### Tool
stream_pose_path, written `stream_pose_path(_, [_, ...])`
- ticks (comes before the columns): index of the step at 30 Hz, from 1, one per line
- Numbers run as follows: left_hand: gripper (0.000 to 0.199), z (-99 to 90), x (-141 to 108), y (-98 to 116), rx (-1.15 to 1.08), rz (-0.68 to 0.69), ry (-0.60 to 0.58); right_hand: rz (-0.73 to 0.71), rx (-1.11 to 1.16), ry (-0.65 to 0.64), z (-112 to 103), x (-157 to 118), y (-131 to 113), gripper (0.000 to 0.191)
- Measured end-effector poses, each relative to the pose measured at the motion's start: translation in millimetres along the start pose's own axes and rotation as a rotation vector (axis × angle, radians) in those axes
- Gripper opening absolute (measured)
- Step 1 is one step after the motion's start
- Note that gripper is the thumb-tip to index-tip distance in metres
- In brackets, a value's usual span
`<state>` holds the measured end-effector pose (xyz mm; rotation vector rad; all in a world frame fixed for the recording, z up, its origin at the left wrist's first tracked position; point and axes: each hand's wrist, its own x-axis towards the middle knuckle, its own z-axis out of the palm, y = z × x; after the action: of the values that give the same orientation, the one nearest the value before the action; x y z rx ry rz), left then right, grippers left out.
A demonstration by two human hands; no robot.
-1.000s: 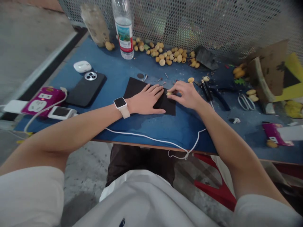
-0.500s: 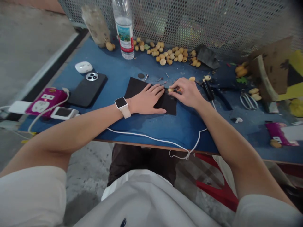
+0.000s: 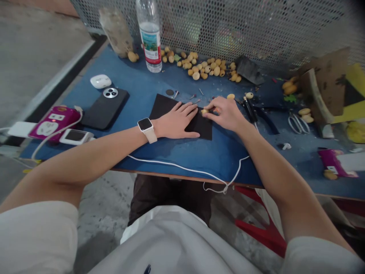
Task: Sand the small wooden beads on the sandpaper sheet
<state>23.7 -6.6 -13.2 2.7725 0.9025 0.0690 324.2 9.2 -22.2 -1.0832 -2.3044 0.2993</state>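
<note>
My left hand lies flat with its fingers spread, pressing on a black sheet that looks like sandpaper. A watch with a pale strap is on that wrist. Thumb and fingers of my right hand pinch a small tan gourd-like piece at the sheet's right part. The fingers cover much of the piece. Small tools or bits lie just beyond the sheet, beside a dark round disc.
Many tan gourd-like pieces lie along the mesh screen, near a water bottle. A phone and purple power strip are left. Pliers, scissors and a cardboard box are right. A white cable crosses the front.
My right hand and the tan piece have shifted very slightly across the black sheet. My left hand stays flat in place.
</note>
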Motion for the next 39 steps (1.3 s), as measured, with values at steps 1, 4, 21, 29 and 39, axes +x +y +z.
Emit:
stream_pose_path(1, [0.121,0.3,0.0,0.0,0.004,-0.004,0.006,0.008,-0.004,0.005,-0.8,0.3,-0.8,0.019])
stream_pose_path(4, [0.12,1.4,-0.1,-0.5,0.003,0.005,0.019,-0.007,0.009,-0.039,-3.7,0.1,-2.6,0.021])
stream_pose_path(21, [0.118,-0.9,-0.8,0.5,0.003,-0.006,0.0,0.003,0.014,-0.05,-8.3,1.0,-5.1,0.023])
stream_pose_path(29, [0.119,-3.5,-1.3,2.9,0.012,-0.012,-0.013,0.006,0.042,-0.076,-8.4,1.1,-5.2,0.024])
stream_pose_path(39, [0.124,1.3,-0.8,-1.5,0.001,0.001,0.01,-0.023,0.013,-0.068,-6.1,1.0,-4.3,0.017])
